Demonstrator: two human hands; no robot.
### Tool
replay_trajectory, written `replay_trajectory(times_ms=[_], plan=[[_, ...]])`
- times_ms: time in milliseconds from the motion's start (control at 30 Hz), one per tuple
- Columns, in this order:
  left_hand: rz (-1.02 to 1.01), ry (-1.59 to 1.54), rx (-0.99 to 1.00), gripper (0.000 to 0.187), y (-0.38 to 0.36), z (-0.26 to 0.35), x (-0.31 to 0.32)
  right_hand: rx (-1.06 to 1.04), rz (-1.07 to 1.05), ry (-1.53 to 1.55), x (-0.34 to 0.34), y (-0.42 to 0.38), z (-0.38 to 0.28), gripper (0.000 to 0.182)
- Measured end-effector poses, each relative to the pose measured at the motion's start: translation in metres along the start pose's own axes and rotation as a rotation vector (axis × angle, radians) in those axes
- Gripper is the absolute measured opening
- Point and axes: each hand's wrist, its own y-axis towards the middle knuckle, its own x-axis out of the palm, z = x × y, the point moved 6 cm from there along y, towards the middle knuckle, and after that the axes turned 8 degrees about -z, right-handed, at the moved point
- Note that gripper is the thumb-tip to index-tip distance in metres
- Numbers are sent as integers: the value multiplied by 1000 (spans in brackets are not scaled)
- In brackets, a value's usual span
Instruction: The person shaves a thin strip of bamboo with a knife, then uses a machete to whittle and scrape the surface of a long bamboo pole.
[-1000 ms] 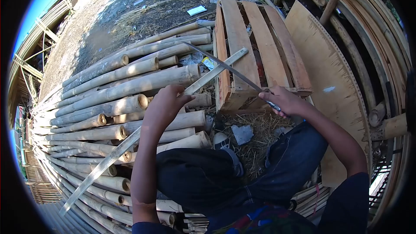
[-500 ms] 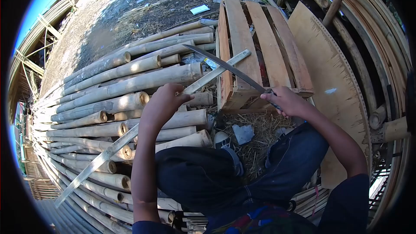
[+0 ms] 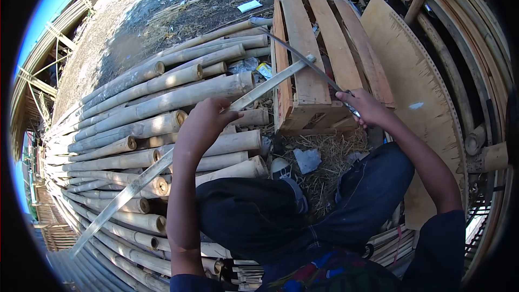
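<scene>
My left hand [image 3: 204, 127] is closed around a long, pale bamboo strip [image 3: 267, 87], which runs from the lower left past my forearm up to the crate. The strip's far end overlaps the top slats of a wooden crate [image 3: 298, 28]. My right hand [image 3: 365, 108] grips the handle of a long machete [image 3: 296, 53], its dark, slim blade pointing up and left. Close to the strip's far end, the blade crosses it over the crate.
Stacked bamboo poles [image 3: 216, 93] fill the left side, cut ends toward me. A plywood sheet [image 3: 419, 92] leans along the right. Between my feet and the crate lie straw and a grey stone-like piece [image 3: 307, 160]. Litter dots the ground beyond.
The machete has shifted up and right along the strip, so it now crosses nearer the strip's far end. My right hand moved slightly right and up; my left keeps its hold.
</scene>
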Motion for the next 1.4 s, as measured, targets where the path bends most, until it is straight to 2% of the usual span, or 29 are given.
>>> replay_trajectory(times_ms=[33, 200, 267, 300, 400, 467, 533, 600, 667, 700, 733, 800, 833, 900, 933, 1000, 1067, 1167, 1300, 1333, 1400], plan=[[38, 6, 14, 36, -1, 1, -4, 53, 21, 124, -8, 4, 10, 60], [36, 30, 4, 36, -1, -5, -5, 83, 35, 151, 10, -18, -5, 60], [19, 11, 3, 36, 2, -5, -5, 13, -34, -95, 21, -27, -26, 60], [-12, -3, -29, 36, 2, -5, -4, -102, -58, -129, 28, -28, -35, 60], [-26, -43, -45, 35, 2, -11, 1, -75, -95, -57, 30, -19, -28, 60], [-3, -56, -19, 35, -1, -10, -2, -18, -23, -121, 14, -8, -8, 60], [17, 6, -37, 36, -5, -4, -6, 93, 19, 186, 1, -3, 9, 60], [42, 38, -18, 38, -3, -7, -7, 82, 28, 165, 7, -7, 9, 62], [22, -28, -16, 38, 0, -9, -7, 29, -56, 210, 21, -16, -5, 60], [16, -29, -13, 38, 1, -7, -7, -4, -78, 49, 27, -22, -18, 59], [-36, -26, -78, 39, 1, -9, -5, 0, -79, 47, 30, -24, -24, 59], [-88, -23, -148, 44, 1, -15, 1, -264, -152, -153, 40, -28, -48, 61], [-53, -65, -76, 39, 1, -15, 2, -264, -157, -147, 37, -22, -42, 61], [-22, -97, -5, 37, -2, -13, 0, -15, -65, 26, 18, -5, -8, 60], [5, -41, -7, 38, -4, -8, 0, -24, -65, 23, 15, -4, -5, 60], [41, 9, -8, 38, -5, -4, -5, 74, -53, 300, 11, -5, 6, 59], [45, 25, 8, 37, -6, -1, -5, 68, -102, 297, 25, -22, -15, 59], [-20, -20, -25, 37, -1, -10, -2, -119, -110, -126, 35, -28, -39, 57], [-113, -90, -113, 43, -6, -8, -2, 38, -23, 36, 7, -3, -4, 60], [-105, -91, -113, 43, -7, -7, -4, 32, -21, 31, 7, -2, 0, 60], [-7, 43, -91, 43, -10, -4, -10, 104, -24, 287, 12, -8, 8, 59]])
